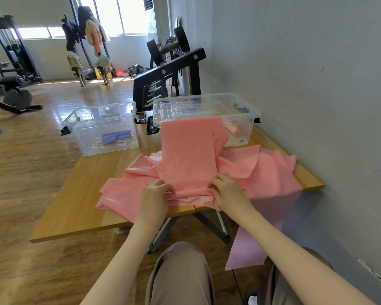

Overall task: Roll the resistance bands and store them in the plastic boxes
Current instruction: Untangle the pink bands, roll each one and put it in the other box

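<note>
A long pink resistance band (188, 155) drapes out of the right plastic box (246, 126) and down onto the wooden table (75, 205). Its near end is bunched between my hands. My left hand (155, 194) pinches the band's left edge; my right hand (226, 190) pinches its right edge. More pink bands (271, 170) lie crumpled under and around it, and one (249, 249) hangs over the table's front edge. The left plastic box (90, 137) holds rolled purple bands (116, 136).
A grey wall runs close along the table's right side. A black dumbbell rack (167, 71) stands behind the boxes. Gym machines (9, 69) stand on the wooden floor at the far left. My knees (180, 271) are below the table's front edge.
</note>
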